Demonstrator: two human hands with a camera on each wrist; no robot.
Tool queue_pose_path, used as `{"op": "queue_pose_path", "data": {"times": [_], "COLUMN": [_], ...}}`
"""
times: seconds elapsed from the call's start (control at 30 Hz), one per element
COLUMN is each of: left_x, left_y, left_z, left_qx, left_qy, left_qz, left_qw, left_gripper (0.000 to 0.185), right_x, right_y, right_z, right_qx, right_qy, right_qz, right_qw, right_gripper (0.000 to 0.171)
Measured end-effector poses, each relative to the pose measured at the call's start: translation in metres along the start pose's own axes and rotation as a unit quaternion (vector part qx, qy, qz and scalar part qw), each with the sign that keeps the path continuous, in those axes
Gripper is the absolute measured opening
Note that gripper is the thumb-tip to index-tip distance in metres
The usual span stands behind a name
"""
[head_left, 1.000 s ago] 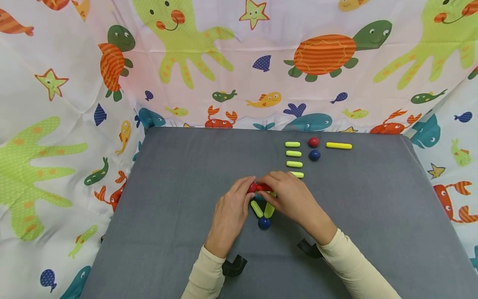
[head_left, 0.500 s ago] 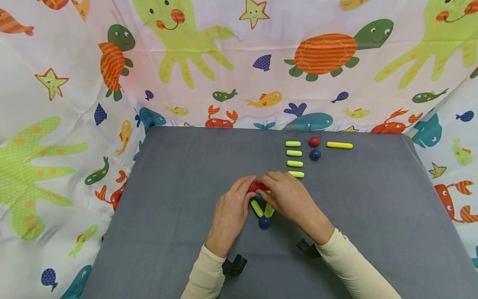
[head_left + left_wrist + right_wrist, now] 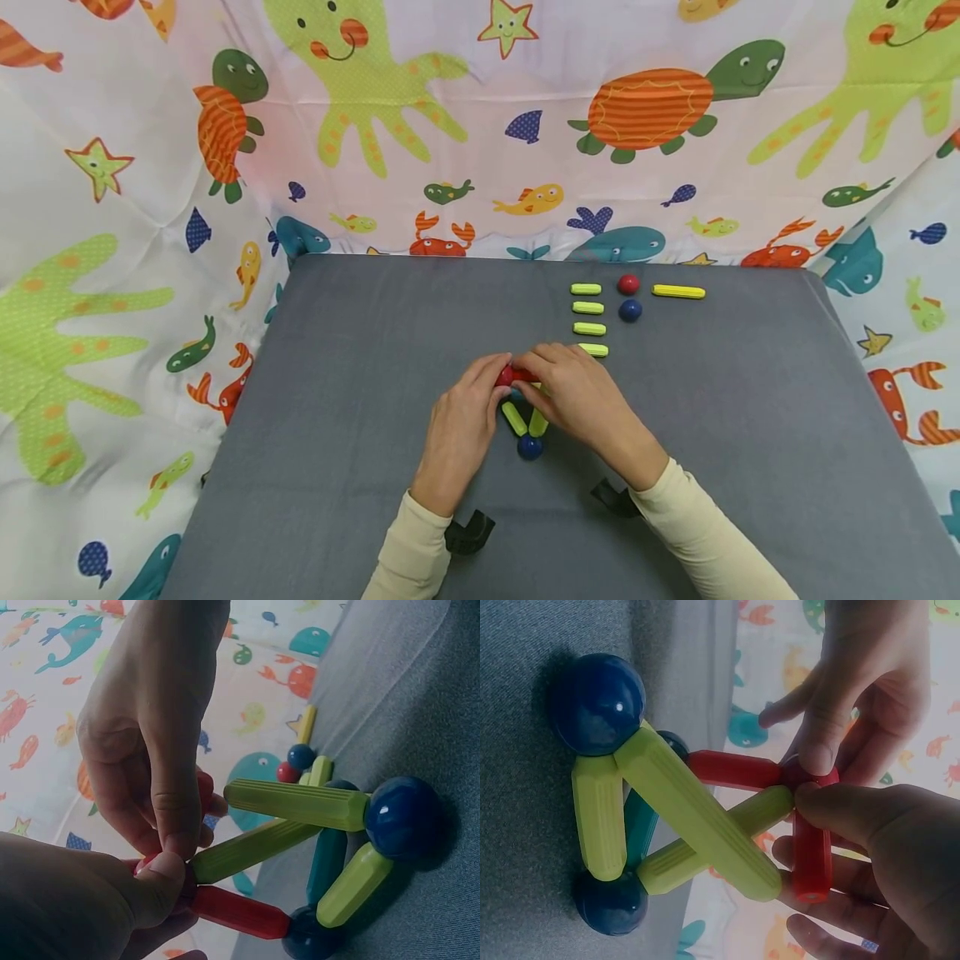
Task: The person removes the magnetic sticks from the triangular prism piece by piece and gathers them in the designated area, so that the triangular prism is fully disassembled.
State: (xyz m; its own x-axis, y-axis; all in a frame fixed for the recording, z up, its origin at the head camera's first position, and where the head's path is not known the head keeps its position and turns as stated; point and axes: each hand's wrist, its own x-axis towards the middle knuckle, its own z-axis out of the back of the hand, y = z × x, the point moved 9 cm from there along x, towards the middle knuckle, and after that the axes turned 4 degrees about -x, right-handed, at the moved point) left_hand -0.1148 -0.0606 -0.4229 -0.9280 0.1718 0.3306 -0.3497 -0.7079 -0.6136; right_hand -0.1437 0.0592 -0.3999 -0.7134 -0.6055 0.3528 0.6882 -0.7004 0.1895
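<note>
Spare pieces on a grey counter (image 3: 337,433), walled in by sea-creature cloth.

Four short lime-green sticks (image 3: 587,289) laid flat in a column toward the far right of the counter, each crosswise and apart from the next, nearest one partly hidden. Just beside the column, a loose red ball (image 3: 628,285) with a loose blue ball (image 3: 630,311) right below it. Further right, a long yellow stick (image 3: 678,292) lying crosswise near the far edge. Behind and at both sides, a printed cloth (image 3: 450,125) with turtles, octopuses, fish, crabs, whales and starfish.
</note>
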Motion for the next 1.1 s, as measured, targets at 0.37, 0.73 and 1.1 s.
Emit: {"op": "queue_pose_path", "data": {"times": [0.37,0.73,1.1], "left_x": [-0.001,-0.001,-0.001], "left_y": [0.002,0.001,0.001], "left_z": [0.000,0.002,0.001], "left_qx": [-0.001,-0.010,-0.014], "left_qy": [-0.005,-0.009,-0.005], "left_qz": [-0.003,-0.003,0.002], "left_qw": [1.0000,0.9999,0.9999], "left_gripper": [0.041,0.041,0.042], "right_x": [-0.002,-0.027,-0.053], "right_y": [-0.016,-0.071,-0.103], "right_z": [0.018,0.023,-0.010], "right_qx": [-0.012,0.006,0.015], "right_qy": [-0.012,-0.006,0.056], "right_qz": [-0.026,-0.125,-0.188], "right_qw": [1.000,0.992,0.980], "right_gripper": [0.025,0.025,0.028]}}
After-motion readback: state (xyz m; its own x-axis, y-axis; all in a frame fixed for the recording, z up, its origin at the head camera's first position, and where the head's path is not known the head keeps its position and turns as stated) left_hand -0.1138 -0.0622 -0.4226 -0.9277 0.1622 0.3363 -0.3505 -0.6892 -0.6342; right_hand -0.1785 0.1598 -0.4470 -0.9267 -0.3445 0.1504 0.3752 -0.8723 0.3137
